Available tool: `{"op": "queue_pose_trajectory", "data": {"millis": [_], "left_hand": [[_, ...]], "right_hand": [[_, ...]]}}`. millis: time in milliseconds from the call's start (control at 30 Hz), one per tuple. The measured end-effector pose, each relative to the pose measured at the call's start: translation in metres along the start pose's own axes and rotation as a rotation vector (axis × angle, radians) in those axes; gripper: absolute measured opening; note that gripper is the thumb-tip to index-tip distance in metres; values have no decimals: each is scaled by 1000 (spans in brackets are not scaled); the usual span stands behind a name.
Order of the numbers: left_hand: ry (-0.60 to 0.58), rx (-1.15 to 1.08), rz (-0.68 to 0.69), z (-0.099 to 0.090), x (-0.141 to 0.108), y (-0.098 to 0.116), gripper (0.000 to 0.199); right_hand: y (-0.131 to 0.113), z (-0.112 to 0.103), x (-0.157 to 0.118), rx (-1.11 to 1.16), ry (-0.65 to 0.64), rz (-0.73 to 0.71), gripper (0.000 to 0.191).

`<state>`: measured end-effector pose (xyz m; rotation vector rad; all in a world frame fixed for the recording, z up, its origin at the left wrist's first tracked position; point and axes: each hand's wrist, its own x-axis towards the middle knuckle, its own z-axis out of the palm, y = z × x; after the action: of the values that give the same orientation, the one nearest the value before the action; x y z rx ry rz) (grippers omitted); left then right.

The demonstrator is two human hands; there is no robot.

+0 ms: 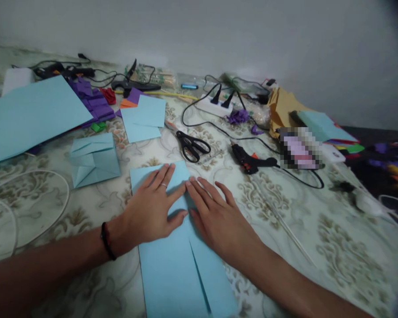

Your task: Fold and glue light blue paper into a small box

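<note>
A long sheet of light blue paper [166, 274] lies in front of me, with a folded flap along its right side and a dark gap where the flap's edge lifts near the bottom. My left hand [154, 207] rests flat on its upper part, fingers spread, a ring on one finger. Against the flap's edge lies my right hand [215, 212], fingers stretched out and pressing on the paper. The two hands' fingertips nearly meet at the fold. To the left stands a folded light blue paper piece [94, 161] with creased triangular ends.
Black-handled scissors [193, 145] lie beyond the paper. A glue gun [250, 160] with its cable sits at the right, near a white power strip [215, 105]. Large blue sheets [36, 115] and purple crumpled paper [91, 101] are at the left. Thin white sticks [285, 223] lie at the right.
</note>
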<state>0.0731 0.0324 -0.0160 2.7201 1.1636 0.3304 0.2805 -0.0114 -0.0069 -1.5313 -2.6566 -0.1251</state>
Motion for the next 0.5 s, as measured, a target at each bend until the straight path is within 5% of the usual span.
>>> {"op": "queue_pose_trajectory", "data": {"millis": [333,500], "left_hand": [[-33,-10,39,-3,1,0,80],[-81,-45,247,-4,5,-2,61]], "right_hand": [[-26,-10,-75,87,-42,46,51],[-33,-10,-81,125,-36,79,51]]}}
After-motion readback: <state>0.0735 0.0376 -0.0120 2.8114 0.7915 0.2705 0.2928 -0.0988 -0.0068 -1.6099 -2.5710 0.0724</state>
